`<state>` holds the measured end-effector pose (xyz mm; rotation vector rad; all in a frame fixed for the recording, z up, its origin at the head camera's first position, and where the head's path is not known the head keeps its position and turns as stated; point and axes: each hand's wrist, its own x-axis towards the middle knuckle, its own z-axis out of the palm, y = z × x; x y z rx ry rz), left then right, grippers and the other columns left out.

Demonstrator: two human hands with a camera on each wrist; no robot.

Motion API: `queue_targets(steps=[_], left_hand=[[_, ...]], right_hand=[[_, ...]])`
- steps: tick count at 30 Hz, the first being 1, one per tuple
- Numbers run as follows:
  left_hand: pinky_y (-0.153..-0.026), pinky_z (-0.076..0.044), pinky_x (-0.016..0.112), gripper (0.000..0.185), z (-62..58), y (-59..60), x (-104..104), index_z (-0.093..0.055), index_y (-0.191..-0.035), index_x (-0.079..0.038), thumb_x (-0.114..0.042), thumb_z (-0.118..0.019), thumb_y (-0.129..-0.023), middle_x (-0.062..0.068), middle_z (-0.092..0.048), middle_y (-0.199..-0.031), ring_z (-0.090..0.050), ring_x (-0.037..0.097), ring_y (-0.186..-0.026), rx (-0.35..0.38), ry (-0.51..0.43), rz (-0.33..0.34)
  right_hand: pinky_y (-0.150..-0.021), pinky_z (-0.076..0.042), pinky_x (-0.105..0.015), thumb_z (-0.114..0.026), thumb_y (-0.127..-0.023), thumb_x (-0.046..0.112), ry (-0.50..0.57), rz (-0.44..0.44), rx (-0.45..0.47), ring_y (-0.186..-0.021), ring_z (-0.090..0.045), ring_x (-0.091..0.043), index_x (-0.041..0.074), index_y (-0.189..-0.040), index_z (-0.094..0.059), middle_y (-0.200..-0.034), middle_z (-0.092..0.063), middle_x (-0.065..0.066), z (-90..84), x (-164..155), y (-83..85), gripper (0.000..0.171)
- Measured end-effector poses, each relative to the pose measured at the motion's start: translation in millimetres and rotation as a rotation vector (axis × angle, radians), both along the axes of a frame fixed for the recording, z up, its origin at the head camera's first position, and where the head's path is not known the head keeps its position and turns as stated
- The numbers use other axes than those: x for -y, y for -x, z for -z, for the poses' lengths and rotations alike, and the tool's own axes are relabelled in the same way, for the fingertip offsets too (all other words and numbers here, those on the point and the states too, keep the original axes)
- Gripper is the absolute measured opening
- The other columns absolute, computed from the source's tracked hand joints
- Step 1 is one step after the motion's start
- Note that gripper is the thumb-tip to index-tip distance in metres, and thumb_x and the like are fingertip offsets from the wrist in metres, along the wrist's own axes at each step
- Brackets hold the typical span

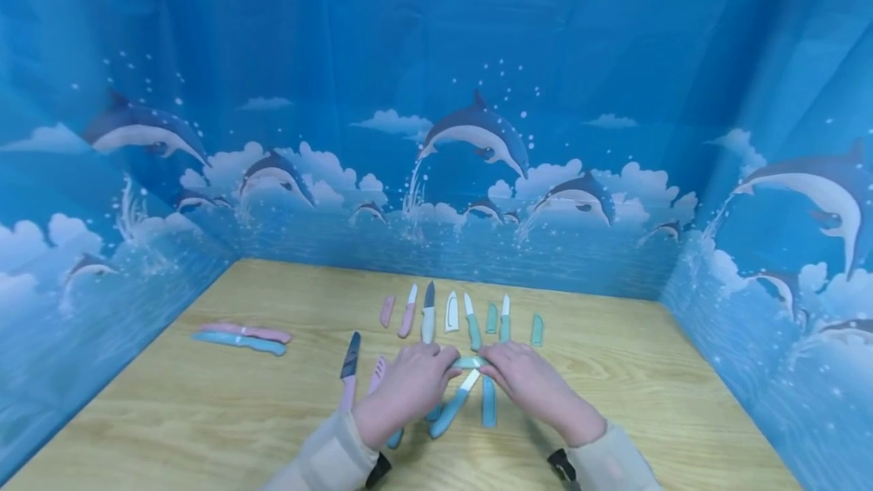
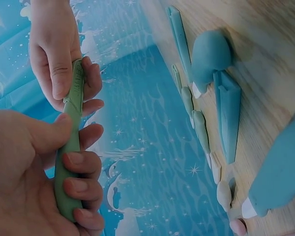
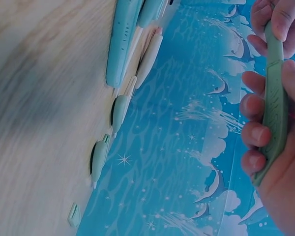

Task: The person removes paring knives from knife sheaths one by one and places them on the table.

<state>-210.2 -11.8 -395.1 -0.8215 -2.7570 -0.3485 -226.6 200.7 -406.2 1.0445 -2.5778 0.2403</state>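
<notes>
Head view: left hand (image 1: 408, 385) and right hand (image 1: 528, 383) meet over the wooden table (image 1: 614, 400), both gripping one green sheathed knife (image 1: 470, 362). Its long axis runs left to right between the hands, roughly level, just above a blue knife (image 1: 452, 404) and a blue sheath (image 1: 488, 402) lying on the table. Behind stands a row of knives and sheaths (image 1: 450, 314); far left lie a pink and blue pair (image 1: 242, 337).

Left wrist view: left hand (image 2: 29, 187) curls fingers (image 2: 81, 160) and thumb round one end of the green sheathed knife (image 2: 71, 142); right hand (image 2: 59, 54) pinches the other end.

Right wrist view: right hand (image 3: 275, 147) wraps its fingers (image 3: 255, 133) round the green sheathed knife (image 3: 275, 103), left hand (image 3: 278, 17) closed on its far end. Which end is the handle cannot be told.
</notes>
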Motion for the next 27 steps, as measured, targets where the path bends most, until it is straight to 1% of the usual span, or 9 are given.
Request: queue_targets(steps=[4,10,14,20,24,27], left_hand=[[-0.066,-0.042,0.026,0.017,-1.0,-1.1,0.3,-0.063,-0.102,-0.017,-0.032,-0.055,-0.097,-0.009,-0.051,-0.071,-0.042,0.005,-0.063,0.012,-0.013,0.008],[-0.065,-0.042,0.025,0.015,-1.3,-1.8,1.3,-0.062,-0.100,-0.017,-0.031,-0.055,-0.097,-0.010,-0.050,-0.071,-0.041,0.004,-0.063,0.039,-0.027,0.008],[-0.065,-0.041,0.024,0.016,-0.8,-1.1,2.1,-0.061,-0.101,-0.017,-0.031,-0.054,-0.098,-0.010,-0.049,-0.071,-0.041,0.004,-0.064,0.052,-0.018,0.007],[-0.065,-0.041,0.024,0.015,-0.2,-0.2,2.4,-0.061,-0.101,-0.017,-0.030,-0.054,-0.098,-0.010,-0.048,-0.072,-0.041,0.004,-0.064,0.038,0.000,0.016],[-0.067,-0.042,0.025,0.015,0.2,-0.2,2.7,-0.061,-0.102,-0.017,-0.030,-0.055,-0.098,-0.010,-0.050,-0.072,-0.042,0.005,-0.064,0.034,0.004,0.015],[-0.066,-0.043,0.025,0.015,1.0,-0.3,3.4,-0.061,-0.101,-0.016,-0.030,-0.055,-0.097,-0.009,-0.051,-0.072,-0.043,0.005,-0.064,0.010,0.012,0.019]], right_hand=[[-0.090,-0.051,-0.042,-0.048,-0.102,0.029,-0.001,-0.009,0.002,-0.100,-0.066,-0.019,0.008,-0.114,-0.063,-0.107,-0.070,-0.003,-0.9,-0.4,-0.3,0.029],[-0.091,-0.051,-0.042,-0.046,-0.102,0.031,-0.011,0.020,0.029,-0.101,-0.066,-0.020,0.008,-0.114,-0.063,-0.108,-0.070,-0.004,-2.3,0.2,-1.4,0.030],[-0.089,-0.052,-0.041,-0.046,-0.102,0.031,-0.015,0.013,0.026,-0.098,-0.066,-0.018,0.009,-0.112,-0.063,-0.104,-0.070,-0.002,-2.2,0.1,-0.8,0.029],[-0.086,-0.052,-0.039,-0.047,-0.102,0.029,-0.010,-0.010,0.008,-0.095,-0.066,-0.016,0.010,-0.110,-0.063,-0.100,-0.069,0.000,-2.1,-1.3,0.6,0.026],[-0.086,-0.053,-0.040,-0.047,-0.102,0.030,-0.004,-0.010,0.009,-0.094,-0.066,-0.016,0.010,-0.110,-0.063,-0.100,-0.070,0.000,-2.0,-1.7,1.0,0.027],[-0.086,-0.053,-0.040,-0.048,-0.101,0.030,0.000,-0.006,0.012,-0.095,-0.066,-0.016,0.010,-0.110,-0.063,-0.100,-0.070,0.000,-1.8,-1.8,1.1,0.027]])
